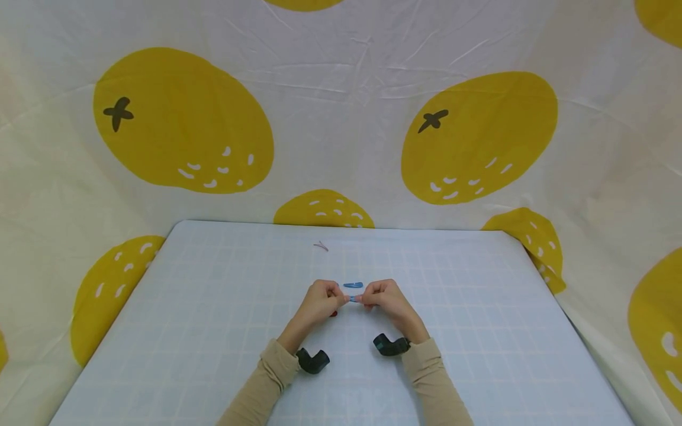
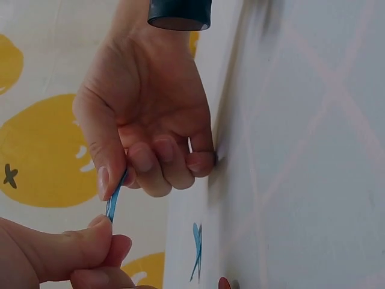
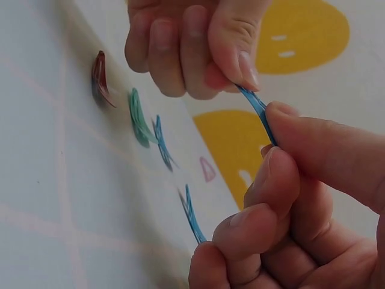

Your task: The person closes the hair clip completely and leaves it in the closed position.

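Observation:
Just above the table, a small blue snap hair clip stretches between both hands. My left hand pinches one end between thumb and index finger. The other end is pinched by my right hand, its remaining fingers curled in. On the table beyond the hands lies another blue hair clip. The right wrist view also shows a dark red hair clip, a green hair clip and a further blue hair clip on the cloth. In the head view, my left hand partly hides the red one.
A pink hair clip lies spread near the back of the table, which has a pale checked cover. Behind it hangs a curtain with yellow fruit prints. Black cameras are strapped to both wrists.

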{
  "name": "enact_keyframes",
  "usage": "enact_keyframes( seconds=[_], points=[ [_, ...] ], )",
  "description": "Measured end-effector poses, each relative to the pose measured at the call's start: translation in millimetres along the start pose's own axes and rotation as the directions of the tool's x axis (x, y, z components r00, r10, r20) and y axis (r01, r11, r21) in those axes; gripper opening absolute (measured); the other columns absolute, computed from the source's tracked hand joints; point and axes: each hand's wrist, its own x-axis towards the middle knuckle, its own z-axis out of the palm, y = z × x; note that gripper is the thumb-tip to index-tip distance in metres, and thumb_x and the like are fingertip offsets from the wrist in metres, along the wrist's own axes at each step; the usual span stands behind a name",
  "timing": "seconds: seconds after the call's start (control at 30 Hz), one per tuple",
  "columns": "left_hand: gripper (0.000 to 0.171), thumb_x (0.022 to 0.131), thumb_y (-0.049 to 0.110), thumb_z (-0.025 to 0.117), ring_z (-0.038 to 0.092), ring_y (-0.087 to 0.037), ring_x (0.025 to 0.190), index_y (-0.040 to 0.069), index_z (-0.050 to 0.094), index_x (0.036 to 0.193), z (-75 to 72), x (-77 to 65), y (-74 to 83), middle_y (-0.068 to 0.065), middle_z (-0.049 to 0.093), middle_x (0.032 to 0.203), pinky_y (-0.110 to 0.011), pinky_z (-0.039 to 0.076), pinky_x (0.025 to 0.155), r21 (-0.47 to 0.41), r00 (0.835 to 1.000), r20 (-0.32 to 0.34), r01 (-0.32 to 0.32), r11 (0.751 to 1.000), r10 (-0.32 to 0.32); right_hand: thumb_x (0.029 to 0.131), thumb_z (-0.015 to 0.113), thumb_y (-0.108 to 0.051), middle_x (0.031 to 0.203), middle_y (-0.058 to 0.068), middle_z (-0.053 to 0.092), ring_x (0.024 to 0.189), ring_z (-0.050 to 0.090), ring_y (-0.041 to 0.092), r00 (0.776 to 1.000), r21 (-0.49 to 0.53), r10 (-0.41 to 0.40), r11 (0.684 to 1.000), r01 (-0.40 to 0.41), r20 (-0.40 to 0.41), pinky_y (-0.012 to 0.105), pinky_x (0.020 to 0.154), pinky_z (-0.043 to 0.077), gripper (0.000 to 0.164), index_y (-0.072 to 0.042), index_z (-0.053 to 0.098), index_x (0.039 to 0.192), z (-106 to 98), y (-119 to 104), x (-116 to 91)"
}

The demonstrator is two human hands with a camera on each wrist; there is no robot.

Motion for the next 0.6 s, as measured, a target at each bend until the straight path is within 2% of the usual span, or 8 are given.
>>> enact_keyframes(
  seconds=[0.3, 0.43, 0.6],
  points=[
    [0.025, 0.084, 0.008, 0.073, 0.043, -0.013, 0.051, 0.006, 0.059, 0.063, 6.2, -1.1, 1.8, 0.002, 0.049, 0.054, -0.027, 0.033, 0.049, 0.03, 0.999, -0.036, 0.012, 0.999, -0.011, 0.084, 0.069, 0.002, 0.063, 0.012, 0.058, 0.067, 0.054, 0.023, 1.0, -0.015, -0.013, 1.0, 0.014, 0.01, 0.033, 0.069, 0.045, 0.022, 0.02, 0.06, 0.076, -0.8, -2.0, -0.4],
    [0.025, 0.084, 0.008, 0.072, 0.043, -0.014, 0.053, 0.006, 0.059, 0.062, 9.1, -1.4, 2.2, 0.001, 0.049, 0.056, -0.028, 0.033, 0.05, 0.05, 0.998, -0.057, 0.027, 0.998, -0.024, 0.083, 0.07, 0.001, 0.062, 0.012, 0.058, 0.066, 0.054, 0.022, 1.0, -0.025, -0.019, 1.0, 0.019, 0.003, 0.033, 0.069, 0.045, 0.023, 0.019, 0.06, 0.074, -0.3, -2.5, -1.2],
    [0.025, 0.082, 0.007, 0.072, 0.042, -0.013, 0.055, 0.007, 0.058, 0.061, 11.4, -2.9, 2.2, 0.002, 0.048, 0.057, -0.028, 0.032, 0.052, 0.084, 0.996, -0.093, 0.022, 0.996, -0.014, 0.082, 0.074, -0.002, 0.059, 0.005, 0.057, 0.062, 0.051, 0.018, 0.999, -0.075, -0.05, 0.996, 0.049, -0.017, 0.028, 0.062, 0.041, 0.024, 0.015, 0.062, 0.07, 2.3, -2.0, -1.1]
  ],
)
